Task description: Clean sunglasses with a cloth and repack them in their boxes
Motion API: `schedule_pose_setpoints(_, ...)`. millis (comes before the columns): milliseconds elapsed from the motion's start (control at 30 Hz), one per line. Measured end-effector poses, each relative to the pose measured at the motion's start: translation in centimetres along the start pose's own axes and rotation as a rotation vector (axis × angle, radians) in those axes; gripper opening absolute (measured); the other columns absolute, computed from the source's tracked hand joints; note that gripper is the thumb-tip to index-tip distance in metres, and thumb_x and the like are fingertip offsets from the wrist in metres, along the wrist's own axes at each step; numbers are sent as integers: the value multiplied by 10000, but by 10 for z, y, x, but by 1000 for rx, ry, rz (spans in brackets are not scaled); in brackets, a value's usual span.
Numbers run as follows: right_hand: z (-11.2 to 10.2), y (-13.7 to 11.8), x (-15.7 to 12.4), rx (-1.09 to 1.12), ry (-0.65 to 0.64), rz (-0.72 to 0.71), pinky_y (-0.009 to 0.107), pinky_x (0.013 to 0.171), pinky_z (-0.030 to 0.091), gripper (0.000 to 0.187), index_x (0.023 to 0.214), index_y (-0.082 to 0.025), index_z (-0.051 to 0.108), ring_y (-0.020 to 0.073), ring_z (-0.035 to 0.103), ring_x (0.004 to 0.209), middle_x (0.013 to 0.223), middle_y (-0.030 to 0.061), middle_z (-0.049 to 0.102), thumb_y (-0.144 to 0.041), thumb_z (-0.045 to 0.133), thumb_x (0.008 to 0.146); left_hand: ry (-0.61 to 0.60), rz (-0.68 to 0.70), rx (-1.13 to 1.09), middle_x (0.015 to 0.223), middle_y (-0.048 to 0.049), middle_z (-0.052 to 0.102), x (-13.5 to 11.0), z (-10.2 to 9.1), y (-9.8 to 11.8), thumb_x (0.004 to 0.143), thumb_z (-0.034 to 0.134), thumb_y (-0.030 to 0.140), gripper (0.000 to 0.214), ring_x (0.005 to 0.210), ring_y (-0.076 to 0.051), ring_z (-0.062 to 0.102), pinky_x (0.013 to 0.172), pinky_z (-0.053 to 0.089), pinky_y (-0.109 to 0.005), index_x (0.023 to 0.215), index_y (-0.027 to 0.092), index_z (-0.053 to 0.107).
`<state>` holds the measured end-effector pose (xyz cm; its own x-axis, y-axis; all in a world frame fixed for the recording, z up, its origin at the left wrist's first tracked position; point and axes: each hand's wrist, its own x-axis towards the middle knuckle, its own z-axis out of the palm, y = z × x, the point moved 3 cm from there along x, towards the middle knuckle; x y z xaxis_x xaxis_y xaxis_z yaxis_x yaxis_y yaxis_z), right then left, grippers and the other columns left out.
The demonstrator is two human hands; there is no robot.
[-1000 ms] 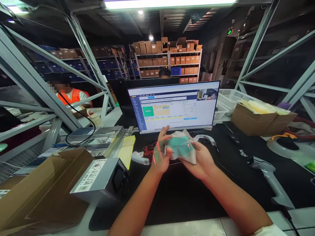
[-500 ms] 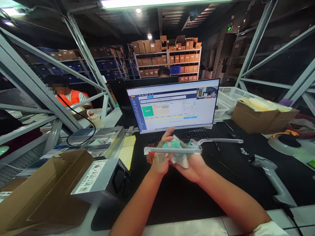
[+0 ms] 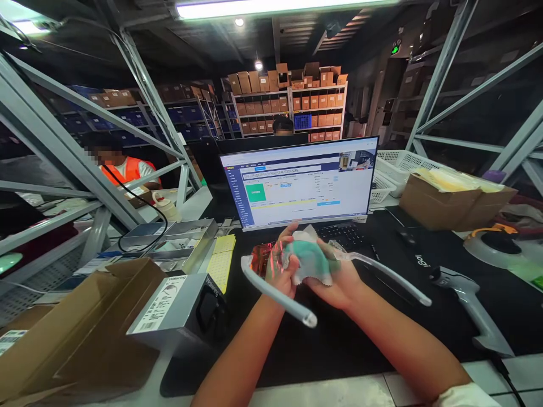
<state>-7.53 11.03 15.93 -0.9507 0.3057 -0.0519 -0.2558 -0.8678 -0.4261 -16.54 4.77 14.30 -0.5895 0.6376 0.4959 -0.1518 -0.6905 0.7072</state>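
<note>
A teal item in a translucent white wrapper [image 3: 309, 257] is held between both my hands over the desk, in front of the keyboard [image 3: 341, 233]. My left hand [image 3: 282, 271] grips its left side with the thumb laid over the front. Fingers of my right hand [image 3: 343, 285] are curled round its right side and underside. One pale, curved tube-like arm [image 3: 275, 294] sticks out on the left and hangs before my left wrist. Another pale arm [image 3: 392, 272] reaches out to the right. Where these arms join the teal item is hidden. Red light falls on my left hand.
A monitor [image 3: 297, 183] stands behind my hands. On the left are a grey Wakening box [image 3: 169, 308] and an open cardboard box [image 3: 80, 333]. A barcode scanner [image 3: 470, 305], a tape roll [image 3: 492, 246] and a carton [image 3: 445, 203] are on the right. Beyond, a person in an orange vest [image 3: 131, 169] sits.
The wrapped teal item has turned in my hands. Its left arm has swung down toward me and its right arm now slants downward. More of the teal face shows.
</note>
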Motion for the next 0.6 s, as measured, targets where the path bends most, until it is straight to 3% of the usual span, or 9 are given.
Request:
schedule_pose_setpoints(200, -2, 4, 1, -38, -17, 18, 283, 808, 580, 259, 1069, -136, 693, 166, 723, 846, 935, 56, 769, -272, 486, 991, -46, -55, 13, 1495, -55, 531, 2, -3, -5, 743, 823, 536, 398, 1141, -243, 658, 853, 605, -348, 998, 265, 680)
schedule_pose_setpoints(400, 4, -18, -7, -75, 11, -123, 346, 785, 585, 259, 1138, -194, 687, 212, 716, 927, 1026, 58, 769, -299, 524, 967, 61, 140, 108, 1335, -66, 664, 11, -13, 11, 713, 858, 506, 428, 1294, -285, 590, 1057, 526, -437, 1057, 299, 714)
schedule_pose_setpoints(500, 5, -10, -7, -47, 85, -160, 343, 787, 576, 251, 1118, -215, 698, 200, 716, 913, 999, 32, 773, -271, 503, 970, 139, 207, 106, 1184, -49, 735, 11, -15, 10, 774, 827, 464, 359, 1334, -255, 566, 1150, 437, -467, 1061, 299, 686)
schedule_pose_setpoints(600, 4, 0, -3, -40, 148, -117, 377, 860, 565, 237, 1026, -191, 721, 217, 716, 925, 940, 43, 776, -287, 513, 968, 178, 228, 176, 1189, -61, 731, 9, -15, 3, 818, 802, 410, 329, 1307, -251, 590, 1139, 450, -462, 1079, 273, 656)
